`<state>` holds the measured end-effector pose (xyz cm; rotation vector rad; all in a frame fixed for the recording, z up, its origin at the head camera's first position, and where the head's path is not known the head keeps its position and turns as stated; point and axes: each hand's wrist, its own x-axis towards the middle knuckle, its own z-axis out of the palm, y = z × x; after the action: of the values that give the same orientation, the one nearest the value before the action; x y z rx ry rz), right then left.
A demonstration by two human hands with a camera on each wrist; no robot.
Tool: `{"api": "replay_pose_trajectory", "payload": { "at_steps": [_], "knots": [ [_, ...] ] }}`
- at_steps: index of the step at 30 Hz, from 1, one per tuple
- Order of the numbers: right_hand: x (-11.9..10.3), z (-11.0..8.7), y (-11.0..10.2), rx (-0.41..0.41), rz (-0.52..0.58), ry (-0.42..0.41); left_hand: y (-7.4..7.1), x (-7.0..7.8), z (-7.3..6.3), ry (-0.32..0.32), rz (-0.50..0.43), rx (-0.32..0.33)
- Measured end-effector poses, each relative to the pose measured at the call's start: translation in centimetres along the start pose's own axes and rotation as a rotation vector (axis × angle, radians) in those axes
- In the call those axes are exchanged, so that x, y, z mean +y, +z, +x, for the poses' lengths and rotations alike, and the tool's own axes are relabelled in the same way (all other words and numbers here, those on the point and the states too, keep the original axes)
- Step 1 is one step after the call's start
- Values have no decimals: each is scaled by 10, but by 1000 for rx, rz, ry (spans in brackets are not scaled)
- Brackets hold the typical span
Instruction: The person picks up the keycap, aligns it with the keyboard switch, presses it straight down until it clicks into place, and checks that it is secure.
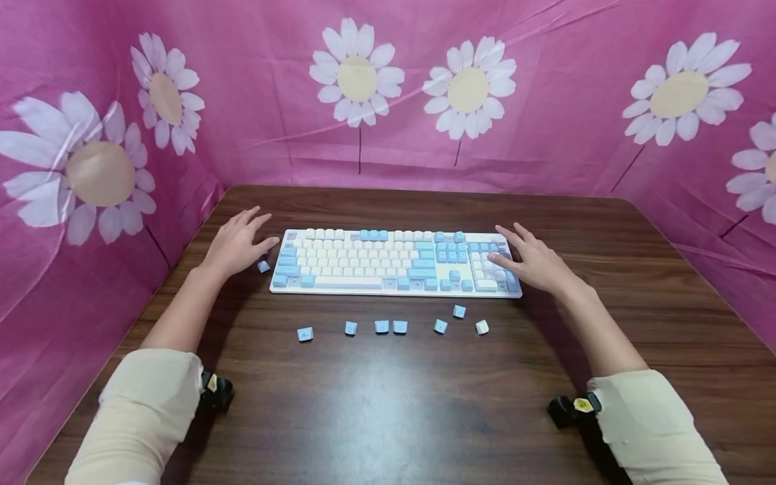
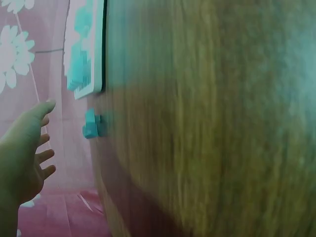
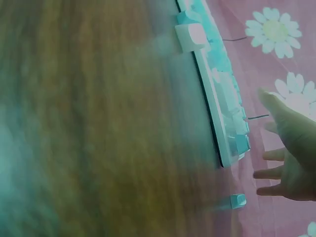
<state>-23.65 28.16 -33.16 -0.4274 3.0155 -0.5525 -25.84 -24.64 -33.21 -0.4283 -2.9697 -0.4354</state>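
Note:
A white and light-blue keyboard (image 1: 351, 282) lies flat on the wooden table, with bare spots among its keycaps. My left hand (image 1: 233, 246) is held past the keyboard's left end, fingers spread and holding nothing. Close by it lies a blue keycap (image 1: 263, 266); the left wrist view shows keycaps (image 2: 91, 123) there too. Over the number pad is my right hand (image 1: 536, 263), also spread; whether its thumb touches the keys I cannot tell. Off the keyboard's right end, the right wrist view shows a blue keycap (image 3: 238, 201), hidden in the head view.
Several loose keycaps lie in front of the keyboard, among them a blue one (image 1: 305, 334) at left and a white one (image 1: 481, 327) at right. A pink cloth (image 1: 412, 162) with daisies hangs around the table (image 1: 388, 404).

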Motion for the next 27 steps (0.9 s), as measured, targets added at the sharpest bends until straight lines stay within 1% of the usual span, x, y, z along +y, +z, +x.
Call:
{"api": "replay_pose_trajectory", "payload": {
  "at_steps": [3,6,9,12,16,21,27],
  "knots": [
    [1,-2,2,-26,44,6,-1,-5,-1,-44,-44,-12],
    [3,-3,4,-33,58,-5,-1,-10,-3,-79,-77,-24],
    [7,-4,8,-37,69,-14,-1,-14,-5,-94,-94,-30],
    [10,-4,12,-46,87,-12,0,-17,-8,-95,-111,-34],
    [15,-6,17,-41,106,-2,4,-22,-10,-77,-130,-45],
    [17,-7,24,-2,125,2,8,-28,-10,-61,-157,-53],
    [20,-9,30,40,167,-13,13,-33,-8,-37,-180,-52]
  ]
}}
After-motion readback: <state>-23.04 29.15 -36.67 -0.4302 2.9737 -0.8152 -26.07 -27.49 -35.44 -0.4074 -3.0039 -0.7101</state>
